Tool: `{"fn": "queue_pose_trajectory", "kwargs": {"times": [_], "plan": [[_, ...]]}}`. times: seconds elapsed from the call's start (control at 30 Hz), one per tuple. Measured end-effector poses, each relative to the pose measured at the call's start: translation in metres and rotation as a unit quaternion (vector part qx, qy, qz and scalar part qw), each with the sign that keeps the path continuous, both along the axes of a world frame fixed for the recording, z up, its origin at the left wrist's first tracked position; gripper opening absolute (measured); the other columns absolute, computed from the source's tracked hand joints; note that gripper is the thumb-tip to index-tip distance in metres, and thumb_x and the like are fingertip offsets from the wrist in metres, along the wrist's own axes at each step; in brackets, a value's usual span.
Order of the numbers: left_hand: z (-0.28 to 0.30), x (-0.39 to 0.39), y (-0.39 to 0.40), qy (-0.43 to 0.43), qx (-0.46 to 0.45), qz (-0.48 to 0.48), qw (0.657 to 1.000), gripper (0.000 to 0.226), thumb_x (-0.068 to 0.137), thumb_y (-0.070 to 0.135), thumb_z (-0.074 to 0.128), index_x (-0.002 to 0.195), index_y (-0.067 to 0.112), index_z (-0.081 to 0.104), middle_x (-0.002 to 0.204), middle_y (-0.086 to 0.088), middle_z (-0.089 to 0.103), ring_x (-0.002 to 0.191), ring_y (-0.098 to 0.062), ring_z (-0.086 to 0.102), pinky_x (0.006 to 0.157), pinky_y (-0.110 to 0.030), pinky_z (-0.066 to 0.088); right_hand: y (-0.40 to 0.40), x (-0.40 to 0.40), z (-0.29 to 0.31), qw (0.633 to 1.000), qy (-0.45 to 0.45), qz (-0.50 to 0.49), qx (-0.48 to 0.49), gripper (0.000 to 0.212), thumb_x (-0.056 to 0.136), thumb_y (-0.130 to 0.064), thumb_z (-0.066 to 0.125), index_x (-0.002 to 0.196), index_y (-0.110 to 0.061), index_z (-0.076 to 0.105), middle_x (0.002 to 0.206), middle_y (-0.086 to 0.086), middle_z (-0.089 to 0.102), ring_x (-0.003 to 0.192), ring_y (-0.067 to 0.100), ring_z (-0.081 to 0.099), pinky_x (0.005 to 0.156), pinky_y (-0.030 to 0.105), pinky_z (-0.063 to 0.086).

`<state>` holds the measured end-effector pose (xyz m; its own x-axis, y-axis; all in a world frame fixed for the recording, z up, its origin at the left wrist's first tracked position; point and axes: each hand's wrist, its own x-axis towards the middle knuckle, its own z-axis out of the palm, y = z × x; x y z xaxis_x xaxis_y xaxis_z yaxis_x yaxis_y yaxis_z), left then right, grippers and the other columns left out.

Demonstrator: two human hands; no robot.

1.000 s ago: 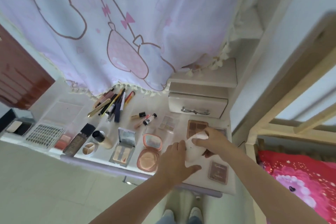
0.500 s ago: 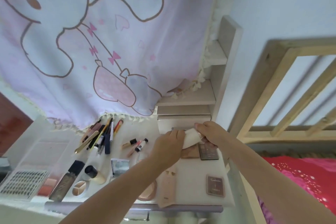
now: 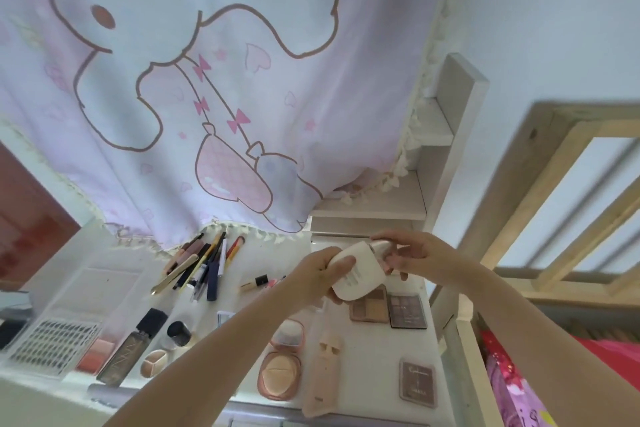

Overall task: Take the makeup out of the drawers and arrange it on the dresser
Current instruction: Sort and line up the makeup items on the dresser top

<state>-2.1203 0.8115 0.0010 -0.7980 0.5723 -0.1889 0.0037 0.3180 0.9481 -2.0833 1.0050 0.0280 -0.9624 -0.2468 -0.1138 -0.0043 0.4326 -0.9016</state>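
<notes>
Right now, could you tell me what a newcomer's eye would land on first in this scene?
First, the big pink cartoon curtain hanging over the back of the dresser. Next, the white compact case held above the dresser, the left hand gripping its near end and the right hand its far end. Below, makeup is spread out: a pink open powder compact near the front edge and a cluster of pencils at the back.

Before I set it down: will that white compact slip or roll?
The white compact looks smooth and glossy, so probably slippery; both the left hand and right hand grip it. Its flat faces suggest it will lie still, not roll.
</notes>
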Motion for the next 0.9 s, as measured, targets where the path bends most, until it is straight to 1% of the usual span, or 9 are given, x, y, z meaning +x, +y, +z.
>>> {"fn": "queue_pose_trajectory", "kwargs": {"times": [0.13, 0.23, 0.3, 0.37, 0.47, 0.57, 0.7, 0.8, 0.9], "plan": [[-0.002, 0.001, -0.002, 0.027, -0.002, 0.012, 1.000, 0.017, 0.095, 0.022, 0.046, 0.079, 0.023, 0.050, 0.074, 0.004, 0.059, 0.062, -0.011, 0.060, 0.050, -0.014, 0.050, -0.008, -0.008, 0.001, 0.989, -0.094, -0.080, -0.079, 0.019, 0.095, -0.028, 0.040, 0.094, -0.029, 0.059, 0.071, -0.005, 0.064, 0.058, 0.012, 0.060, 0.048, 0.018, 0.045], [-0.004, 0.002, -0.004, 0.070, -0.028, 0.029, 0.997, 0.007, 0.093, 0.022, 0.052, 0.089, 0.016, 0.054, 0.076, 0.007, 0.056, 0.065, -0.006, 0.057, 0.053, -0.010, 0.049, -0.014, -0.014, -0.002, 0.978, -0.146, -0.151, -0.006, 0.046, 0.095, -0.043, 0.035, 0.069, -0.014, 0.059, 0.050, 0.000, 0.056, 0.033, 0.009, 0.041, 0.035, 0.016, 0.027], [-0.006, 0.003, -0.005, 0.095, -0.052, 0.026, 0.994, 0.013, 0.092, 0.024, 0.053, 0.097, 0.012, 0.057, 0.076, 0.009, 0.055, 0.065, -0.003, 0.056, 0.054, -0.009, 0.048, -0.014, -0.014, -0.006, 0.979, -0.151, -0.136, -0.002, 0.036, 0.094, -0.032, 0.045, 0.067, -0.012, 0.057, 0.046, -0.001, 0.053, 0.030, 0.006, 0.037, 0.034, 0.016, 0.027], [-0.008, 0.005, -0.005, 0.068, -0.054, 0.025, 0.996, 0.012, 0.092, 0.024, 0.052, 0.090, 0.013, 0.056, 0.075, 0.008, 0.056, 0.066, -0.007, 0.058, 0.058, -0.013, 0.050, -0.010, -0.012, -0.007, 0.986, -0.125, -0.106, -0.043, 0.014, 0.090, -0.016, 0.054, 0.077, -0.016, 0.061, 0.061, 0.000, 0.059, 0.040, 0.005, 0.049, 0.041, 0.014, 0.040], [-0.010, 0.009, -0.003, -0.033, -0.015, 0.037, 0.999, 0.014, 0.094, 0.022, 0.050, 0.082, 0.018, 0.054, 0.078, 0.001, 0.060, 0.066, -0.014, 0.062, 0.059, -0.020, 0.054, 0.000, -0.011, -0.011, 0.991, -0.075, -0.073, -0.088, 0.024, 0.085, 0.001, 0.057, 0.087, -0.023, 0.061, 0.082, -0.002, 0.063, 0.059, -0.002, 0.062, 0.056, 0.010, 0.049], [-0.013, 0.012, 0.001, -0.093, 0.018, 0.037, 0.995, 0.014, 0.095, 0.021, 0.047, 0.086, 0.015, 0.056, 0.081, -0.002, 0.061, 0.064, -0.010, 0.063, 0.055, -0.016, 0.055, 0.005, -0.008, -0.016, 0.992, -0.092, -0.048, -0.073, 0.021, 0.087, -0.008, 0.057, 0.095, -0.028, 0.058, 0.086, -0.004, 0.064, 0.065, 0.003, 0.062, 0.060, 0.012, 0.051], [-0.021, 0.016, 0.010, -0.169, 0.041, 0.022, 0.985, 0.018, 0.096, 0.019, 0.044, 0.104, 0.008, 0.057, 0.083, -0.003, 0.063, 0.064, -0.009, 0.064, 0.056, -0.016, 0.055, 0.012, -0.005, -0.026, 0.993, -0.109, -0.036, -0.019, 0.016, 0.086, -0.006, 0.058, 0.102, -0.010, 0.061, 0.078, -0.002, 0.064, 0.054, -0.002, 0.060, 0.053, 0.012, 0.049], [-0.035, 0.021, 0.014, -0.218, 0.028, 0.003, 0.975, 0.013, 0.096, 0.017, 0.045, 0.099, 0.010, 0.055, 0.083, -0.003, 0.062, 0.062, -0.005, 0.064, 0.057, -0.016, 0.055, 0.016, -0.001, -0.040, 0.988, -0.144, -0.047, -0.024, 0.016, 0.086, -0.005, 0.058, 0.102, -0.007, 0.060, 0.077, 0.000, 0.062, 0.051, -0.003, 0.058, 0.052, 0.011, 0.048], [-0.055, 0.025, 0.014, -0.231, -0.015, -0.018, 0.973, 0.009, 0.096, 0.015, 0.046, 0.096, 0.013, 0.055, 0.084, 0.003, 0.061, 0.071, -0.002, 0.061, 0.064, -0.015, 0.054, 0.017, 0.005, -0.062, 0.981, -0.185, -0.039, -0.038, 0.015, 0.087, -0.005, 0.057, 0.100, -0.012, 0.060, 0.079, -0.001, 0.062, 0.059, 0.002, 0.059, 0.055, 0.012, 0.049]]}}
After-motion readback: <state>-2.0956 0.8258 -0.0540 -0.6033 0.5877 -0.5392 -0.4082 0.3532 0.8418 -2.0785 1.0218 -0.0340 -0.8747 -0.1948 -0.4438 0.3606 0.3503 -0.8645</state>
